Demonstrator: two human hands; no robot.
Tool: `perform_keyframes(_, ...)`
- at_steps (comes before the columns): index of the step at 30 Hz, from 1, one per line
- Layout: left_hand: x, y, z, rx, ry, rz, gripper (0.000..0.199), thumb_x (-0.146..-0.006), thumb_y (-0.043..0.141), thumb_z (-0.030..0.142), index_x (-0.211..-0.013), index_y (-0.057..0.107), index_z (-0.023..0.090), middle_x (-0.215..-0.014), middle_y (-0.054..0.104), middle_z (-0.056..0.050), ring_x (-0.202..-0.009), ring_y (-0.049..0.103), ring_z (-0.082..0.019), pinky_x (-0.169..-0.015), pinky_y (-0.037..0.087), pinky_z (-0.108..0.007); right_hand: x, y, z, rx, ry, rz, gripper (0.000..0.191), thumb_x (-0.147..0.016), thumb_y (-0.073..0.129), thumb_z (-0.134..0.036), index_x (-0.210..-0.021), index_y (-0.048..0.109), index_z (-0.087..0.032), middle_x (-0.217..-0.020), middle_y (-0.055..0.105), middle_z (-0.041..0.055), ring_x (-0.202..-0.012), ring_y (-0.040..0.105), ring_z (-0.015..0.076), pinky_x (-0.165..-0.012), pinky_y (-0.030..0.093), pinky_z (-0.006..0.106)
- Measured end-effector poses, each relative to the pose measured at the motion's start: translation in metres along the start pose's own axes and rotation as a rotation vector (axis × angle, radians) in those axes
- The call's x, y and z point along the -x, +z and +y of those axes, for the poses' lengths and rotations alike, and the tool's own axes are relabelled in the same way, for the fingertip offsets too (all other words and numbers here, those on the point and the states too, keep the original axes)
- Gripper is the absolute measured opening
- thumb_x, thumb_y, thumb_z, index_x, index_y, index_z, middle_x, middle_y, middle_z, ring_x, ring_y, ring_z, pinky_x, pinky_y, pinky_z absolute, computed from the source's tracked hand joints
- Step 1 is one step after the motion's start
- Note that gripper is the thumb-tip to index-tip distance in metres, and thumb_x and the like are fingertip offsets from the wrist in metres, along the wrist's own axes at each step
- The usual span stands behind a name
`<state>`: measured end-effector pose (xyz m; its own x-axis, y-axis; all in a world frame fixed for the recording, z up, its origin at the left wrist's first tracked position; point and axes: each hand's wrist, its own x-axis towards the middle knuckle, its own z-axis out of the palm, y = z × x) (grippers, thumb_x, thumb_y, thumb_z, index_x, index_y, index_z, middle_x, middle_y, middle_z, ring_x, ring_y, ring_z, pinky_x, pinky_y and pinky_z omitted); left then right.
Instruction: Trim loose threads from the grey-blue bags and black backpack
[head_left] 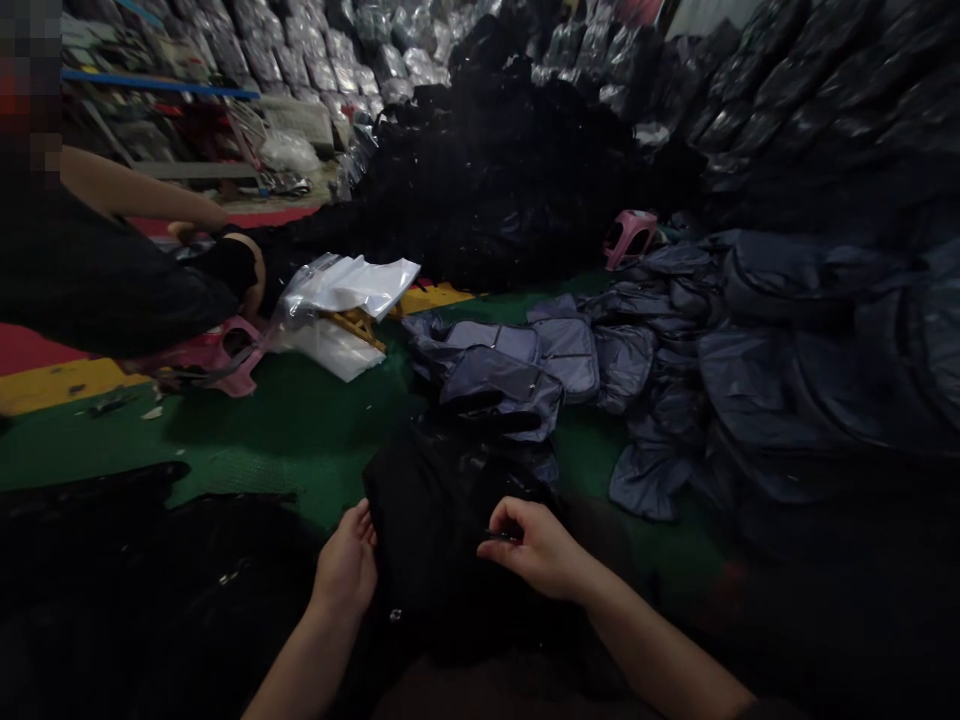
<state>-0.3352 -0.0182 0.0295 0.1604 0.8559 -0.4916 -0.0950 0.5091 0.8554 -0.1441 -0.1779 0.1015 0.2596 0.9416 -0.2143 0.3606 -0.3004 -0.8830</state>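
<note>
left hand (346,560) open, fingers pressed together against black nylon bag (442,540); right hand (534,548) pinching small dark zipper pull (501,535) on same bag. bag between both hands, near pile of grey-blue bags (510,365) on green floor mat (300,430); co-worker's arm (135,190) well apart, upper left.

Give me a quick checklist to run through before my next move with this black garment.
Left hand on the black garment: ok, touching it.
Right hand grip: ok, pinching a small dark piece.
What that piece is: cannot tell, too dark.
Garment lying flat: cannot tell, too dark.
Co-worker's arm: ok, apart from your hands.
Clear plastic bags: ok, apart from your hands, on the green floor.
</note>
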Motion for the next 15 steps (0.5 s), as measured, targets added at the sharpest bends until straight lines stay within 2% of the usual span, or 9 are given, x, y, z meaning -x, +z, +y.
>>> perform_keyframes(4, 0.035, 0.000, 0.015, 0.064, -0.418, -0.382, 0.021, -0.076, 0.061, 0.030, -0.089, 0.065, 0.013, -0.086, 0.070, -0.010, -0.082, 0.067, -0.023, -0.077, 0.053, -0.036, -0.004, 0.000, 0.007, -0.078, 0.013, 0.077, 0.027, -0.069, 0.071, -0.040, -0.077, 0.058, -0.018, -0.068, 0.055, -0.0024, -0.062, 0.047, 0.0106, -0.057, 0.038, 0.022)
perform_keyframes(6, 0.051, 0.006, 0.018, 0.015, -0.483, -0.539, 0.032, -0.069, 0.070, 0.030, -0.095, 0.066, 0.013, -0.095, 0.071, -0.012, -0.093, 0.065, -0.028, -0.083, 0.051, -0.039, -0.007, -0.003, 0.011, -0.170, 0.029, 0.135, 0.027, -0.070, 0.071, -0.041, -0.075, 0.059, -0.017, -0.064, 0.053, -0.0031, -0.059, 0.045, 0.0094, -0.054, 0.037, 0.021)
perform_keyframes(9, 0.060, 0.018, 0.022, -0.194, -0.331, -0.686, 0.054, -0.053, 0.081, 0.023, -0.104, 0.065, 0.017, -0.108, 0.068, -0.010, -0.103, 0.061, -0.031, -0.090, 0.048, -0.041, -0.011, -0.017, 0.020, -0.425, 0.094, 0.254, 0.032, -0.075, 0.064, -0.048, -0.077, 0.061, -0.016, -0.059, 0.055, -0.0030, -0.046, 0.039, 0.0059, -0.043, 0.028, 0.019)
perform_keyframes(11, 0.057, 0.028, 0.027, -0.402, -0.205, -0.751, 0.055, -0.050, 0.083, 0.024, -0.101, 0.066, 0.018, -0.108, 0.068, -0.010, -0.105, 0.059, -0.032, -0.092, 0.047, -0.042, -0.011, -0.032, 0.031, -0.642, 0.155, 0.388, 0.038, -0.076, 0.059, -0.053, -0.082, 0.062, -0.015, -0.055, 0.057, -0.0026, -0.037, 0.033, 0.0042, -0.036, 0.020, 0.019)
perform_keyframes(13, 0.051, 0.038, 0.035, -0.540, -0.089, -0.727, 0.047, -0.053, 0.081, 0.031, -0.095, 0.068, 0.016, -0.104, 0.070, -0.010, -0.104, 0.060, -0.032, -0.091, 0.047, -0.042, -0.005, -0.048, 0.047, -0.794, 0.216, 0.571, 0.044, -0.073, 0.059, -0.057, -0.084, 0.062, -0.015, -0.051, 0.056, -0.0029, -0.034, 0.033, 0.0041, -0.034, 0.018, 0.019)
perform_keyframes(15, 0.044, 0.044, 0.046, -0.540, 0.027, -0.580, 0.039, -0.059, 0.075, 0.037, -0.092, 0.068, 0.016, -0.096, 0.072, -0.009, -0.100, 0.062, -0.032, -0.088, 0.050, -0.042, 0.007, -0.061, 0.064, -0.849, 0.270, 0.742, 0.044, -0.070, 0.063, -0.057, -0.082, 0.062, -0.015, -0.049, 0.055, -0.0035, -0.036, 0.039, 0.0048, -0.035, 0.023, 0.018)
